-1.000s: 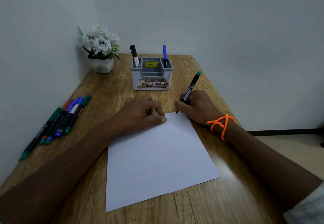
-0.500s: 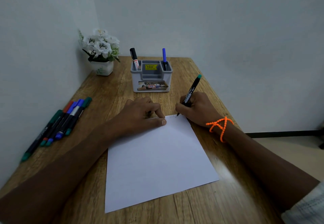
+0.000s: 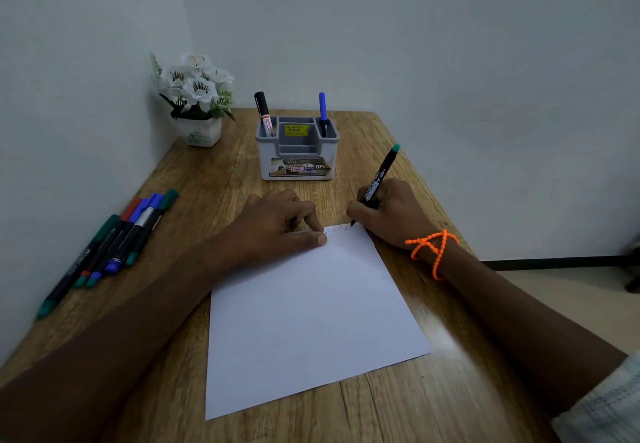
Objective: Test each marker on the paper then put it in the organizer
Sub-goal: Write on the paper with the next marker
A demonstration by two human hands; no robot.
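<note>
Our right hand (image 3: 388, 214) grips the green-capped marker (image 3: 377, 179), its tip touching the paper's (image 3: 311, 311) far edge beside faint scribbles. Our left hand (image 3: 277, 224) presses the sheet, fingers curled. The organizer (image 3: 298, 151) stands beyond on the worktop (image 3: 433, 404).

Paper (image 3: 311, 321) at frame centre on the desk (image 3: 221, 179), organizer (image 3: 297, 151) behind it holding two markers (image 3: 264, 115), flower pot (image 3: 201, 131) upper left, loose markers (image 3: 114, 248) at left edge

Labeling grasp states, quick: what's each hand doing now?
Left hand: fingers curled, pressing white paper sheet; holds nothing visible.
Right hand: grips black green-capped marker.
</note>
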